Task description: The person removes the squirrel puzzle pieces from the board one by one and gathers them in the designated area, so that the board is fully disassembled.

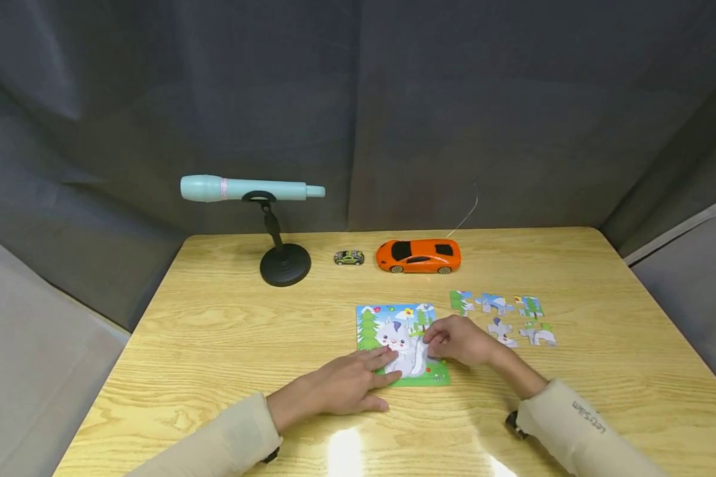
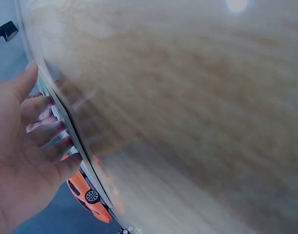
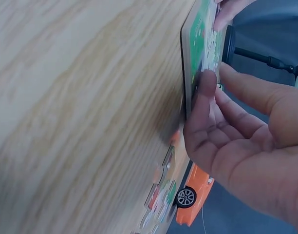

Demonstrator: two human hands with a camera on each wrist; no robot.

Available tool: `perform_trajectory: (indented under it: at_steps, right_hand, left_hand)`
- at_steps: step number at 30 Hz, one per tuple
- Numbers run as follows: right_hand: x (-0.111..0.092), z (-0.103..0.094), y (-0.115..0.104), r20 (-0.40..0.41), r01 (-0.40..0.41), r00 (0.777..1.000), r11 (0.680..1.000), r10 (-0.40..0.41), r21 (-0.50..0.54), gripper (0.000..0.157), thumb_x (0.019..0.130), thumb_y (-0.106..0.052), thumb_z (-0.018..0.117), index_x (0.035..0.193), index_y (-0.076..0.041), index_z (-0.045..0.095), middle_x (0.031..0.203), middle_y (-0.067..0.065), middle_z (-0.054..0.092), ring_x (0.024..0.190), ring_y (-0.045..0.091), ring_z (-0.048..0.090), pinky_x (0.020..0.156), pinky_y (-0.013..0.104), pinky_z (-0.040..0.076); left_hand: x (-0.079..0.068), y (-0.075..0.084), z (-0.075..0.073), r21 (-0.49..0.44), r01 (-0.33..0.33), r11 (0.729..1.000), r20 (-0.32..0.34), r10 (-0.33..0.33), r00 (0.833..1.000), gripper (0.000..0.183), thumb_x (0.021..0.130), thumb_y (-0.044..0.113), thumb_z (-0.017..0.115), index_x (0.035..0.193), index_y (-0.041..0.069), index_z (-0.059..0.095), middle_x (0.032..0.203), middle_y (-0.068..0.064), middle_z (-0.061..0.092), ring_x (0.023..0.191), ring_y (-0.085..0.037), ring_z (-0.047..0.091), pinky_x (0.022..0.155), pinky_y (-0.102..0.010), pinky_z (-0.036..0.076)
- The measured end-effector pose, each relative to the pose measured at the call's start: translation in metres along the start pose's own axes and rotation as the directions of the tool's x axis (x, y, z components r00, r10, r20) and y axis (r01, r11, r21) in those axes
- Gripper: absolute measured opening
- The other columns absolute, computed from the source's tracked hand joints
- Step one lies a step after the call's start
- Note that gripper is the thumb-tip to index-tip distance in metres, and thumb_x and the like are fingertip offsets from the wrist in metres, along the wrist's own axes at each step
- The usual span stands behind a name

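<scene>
A squirrel jigsaw puzzle (image 1: pixel 366 321) in a board with a green border lies flat on the wooden table. My left hand (image 1: pixel 349 383) rests on its lower left part, fingers extended across the picture. At the right side, by the squirrel's tail, the curled fingers of my right hand (image 1: pixel 458 339) appear to pinch a puzzle piece, mostly hidden by them. The right wrist view shows the thumb and forefinger close together over the board's edge (image 3: pixel 187 63). Several loose puzzle pieces (image 1: pixel 494 303) lie right of the board.
Behind the board stand an orange toy car (image 1: pixel 419 257) and a small patterned toy car (image 1: pixel 349 258). A light blue microphone (image 1: pixel 250 189) sits on a black stand (image 1: pixel 285 265) at the back left. Dark curtains (image 1: pixel 358 112) hang behind the table.
</scene>
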State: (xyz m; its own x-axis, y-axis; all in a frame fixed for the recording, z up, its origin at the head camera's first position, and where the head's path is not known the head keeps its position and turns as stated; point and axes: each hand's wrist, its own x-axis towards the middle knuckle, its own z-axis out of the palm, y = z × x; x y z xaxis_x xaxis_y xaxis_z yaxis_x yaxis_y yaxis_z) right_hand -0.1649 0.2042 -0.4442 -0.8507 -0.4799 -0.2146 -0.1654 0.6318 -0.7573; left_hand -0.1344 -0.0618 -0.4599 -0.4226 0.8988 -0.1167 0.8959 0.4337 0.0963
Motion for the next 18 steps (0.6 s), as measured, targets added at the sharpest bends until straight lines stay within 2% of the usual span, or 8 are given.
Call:
perform_trajectory:
  at_steps: [5, 18]
  right_hand:
    - [0.0011, 0.0023, -0.0018, -0.009, -0.008, 1.000, 1.000, 0.008, -0.021, 0.013, 0.086, -0.002, 0.065, 0.098, 0.003, 0.068, 0.082, 0.007, 0.066, 0.071, 0.012, 0.053, 0.063, 0.021, 0.047]
    - [0.0028, 0.0011, -0.0016, -0.038, 0.009, 0.999, 0.998, -0.011, -0.054, 0.005, 0.085, -0.001, 0.064, 0.088, -0.003, 0.067, 0.078, 0.003, 0.064, 0.068, 0.010, 0.053, 0.061, 0.021, 0.046]
  left_hand:
    - [0.0005, 0.0000, -0.0006, -0.004, 0.012, 1.000, 0.020, -0.012, 1.000, 0.058, 0.097, 0.050, 0.041, 0.146, 0.019, 0.039, 0.155, -0.011, 0.029, 0.144, -0.024, 0.028, 0.115, -0.035, 0.030]
    - [-0.0007, -0.0007, 0.0004, 0.025, -0.010, 1.000, -0.009, 0.011, 1.000, 0.056, 0.098, 0.048, 0.042, 0.145, 0.018, 0.041, 0.153, -0.012, 0.032, 0.143, -0.025, 0.031, 0.114, -0.034, 0.031]
